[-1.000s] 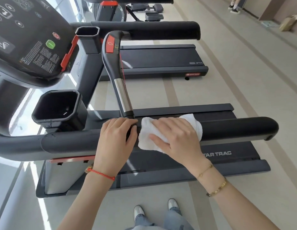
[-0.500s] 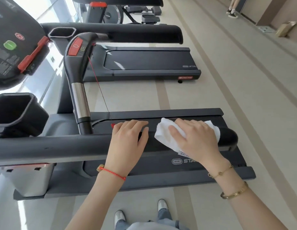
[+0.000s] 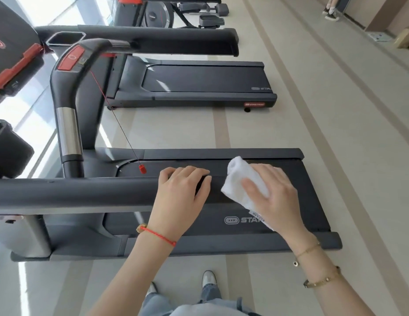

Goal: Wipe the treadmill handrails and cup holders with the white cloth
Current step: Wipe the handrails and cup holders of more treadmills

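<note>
The near black handrail (image 3: 85, 192) runs from the left edge toward the middle of the head view. My left hand (image 3: 180, 197) grips it near its free end, fingers curled over the top. Just to the right, my right hand (image 3: 276, 197) holds the white cloth (image 3: 237, 181) wrapped over the rail's end, which is hidden under cloth and hand. One black cup holder (image 3: 9, 149) sits at the left edge. A second cup holder (image 3: 65, 38) is at the far handrail (image 3: 164, 39).
A curved inner handle with a silver band (image 3: 69, 131) rises by the console (image 3: 12, 53). A red safety clip (image 3: 143, 169) hangs on a cord over the treadmill deck (image 3: 313, 201). Another treadmill (image 3: 199, 78) stands beyond. A person's feet (image 3: 330, 12) are far right.
Both hands have slid right along the near handrail to its free end, the cloth now covering the tip. The view has turned right, so the console and cup holder sit further left.
</note>
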`<state>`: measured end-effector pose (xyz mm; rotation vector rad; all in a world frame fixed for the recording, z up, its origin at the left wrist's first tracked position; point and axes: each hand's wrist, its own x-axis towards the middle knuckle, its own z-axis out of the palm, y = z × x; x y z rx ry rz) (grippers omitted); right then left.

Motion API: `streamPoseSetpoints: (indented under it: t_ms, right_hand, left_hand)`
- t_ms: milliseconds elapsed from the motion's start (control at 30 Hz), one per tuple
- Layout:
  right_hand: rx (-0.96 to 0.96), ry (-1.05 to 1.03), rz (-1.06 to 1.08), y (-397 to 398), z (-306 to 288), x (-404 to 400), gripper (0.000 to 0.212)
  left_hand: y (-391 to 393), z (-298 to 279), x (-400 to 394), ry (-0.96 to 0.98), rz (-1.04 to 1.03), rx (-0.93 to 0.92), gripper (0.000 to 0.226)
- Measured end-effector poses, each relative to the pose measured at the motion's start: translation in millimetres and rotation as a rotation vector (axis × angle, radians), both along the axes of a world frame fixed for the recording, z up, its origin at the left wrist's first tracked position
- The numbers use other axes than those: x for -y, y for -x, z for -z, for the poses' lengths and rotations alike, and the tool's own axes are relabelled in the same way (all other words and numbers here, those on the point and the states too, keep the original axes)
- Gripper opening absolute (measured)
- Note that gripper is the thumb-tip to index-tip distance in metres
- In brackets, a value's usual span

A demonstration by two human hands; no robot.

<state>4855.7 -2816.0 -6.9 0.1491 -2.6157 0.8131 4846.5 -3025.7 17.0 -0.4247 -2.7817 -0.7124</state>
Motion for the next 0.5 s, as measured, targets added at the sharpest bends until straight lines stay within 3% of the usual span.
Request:
streamPoseSetpoints:
  t_ms: [167,233,433,500]
  right_hand:
    - [0.429,0.573,-0.053,23,-7,-25,0.047]
    - [0.521,0.655,-0.047,27,-7,-32,0.05]
    - [0.026,0.436,-0.088,-17,25,-17,0.027]
    - [-0.009,0.373,-0.12,-16,27,-21,0.028]
  left_hand:
    - [-2,2,-19,0.005,-0.011,-0.014,0.022]
    - [-3,3,-24,0.018,-0.028,-0.029,0.025]
    - [-3,9,-26,0.03,-0.063,-0.087,0.026]
    - [-3,10,-27,0.03,-0.069,-0.1,0.025]
